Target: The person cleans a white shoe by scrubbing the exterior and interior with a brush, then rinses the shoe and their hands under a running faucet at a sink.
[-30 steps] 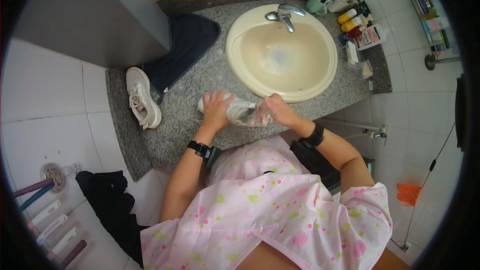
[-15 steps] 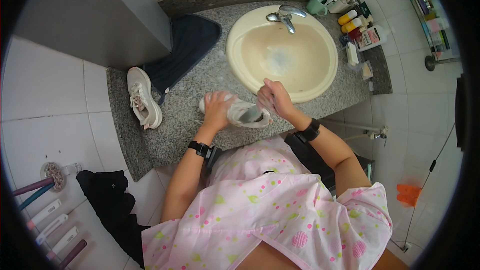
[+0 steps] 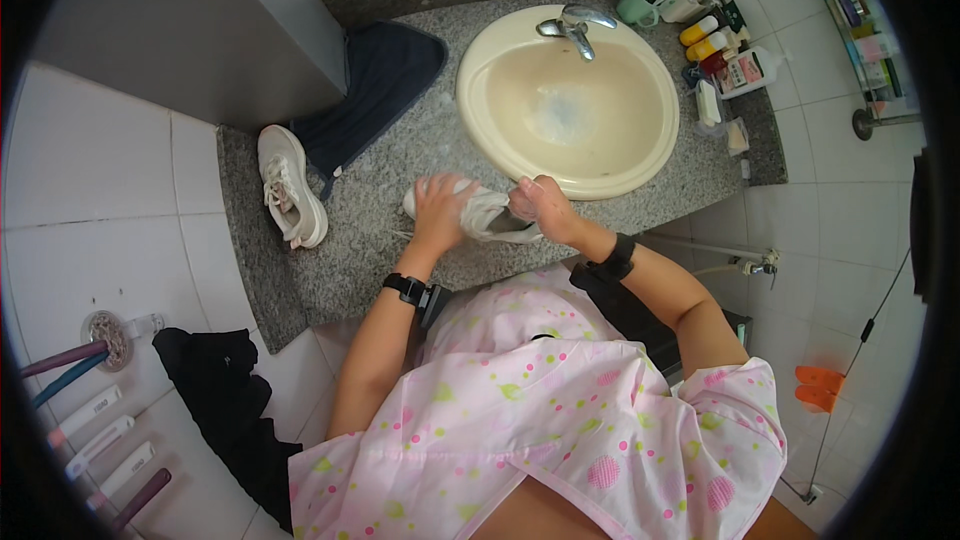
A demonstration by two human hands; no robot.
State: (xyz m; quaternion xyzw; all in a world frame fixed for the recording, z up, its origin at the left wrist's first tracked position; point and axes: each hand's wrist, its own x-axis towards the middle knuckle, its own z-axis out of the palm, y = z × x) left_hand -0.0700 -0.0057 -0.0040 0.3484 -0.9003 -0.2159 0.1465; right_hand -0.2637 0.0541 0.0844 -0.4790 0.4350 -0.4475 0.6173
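Observation:
A wet white shoe (image 3: 487,214) lies on the grey granite countertop (image 3: 370,275), its opening toward the right and its toe to the left. My left hand (image 3: 440,208) is wrapped over the toe and laces, holding it down. At the shoe's opening, my right hand (image 3: 545,208) is closed in a fist, wet with suds; whatever sits inside its fingers is hidden. The other white shoe (image 3: 291,190) rests at the counter's left end, apart from both hands.
Just beyond my hands is a cream sink (image 3: 470,65) with a chrome faucet (image 3: 573,32). A dark cloth (image 3: 385,85) lies at the back left beside a grey partition (image 3: 230,50). Bottles (image 3: 706,46), a green cup (image 3: 636,5) and a soap bar (image 3: 708,103) line the right side.
My right hand has moved slightly down, closer to the shoe's opening, and turned. My left hand keeps its hold on the toe. The view has shifted a little.

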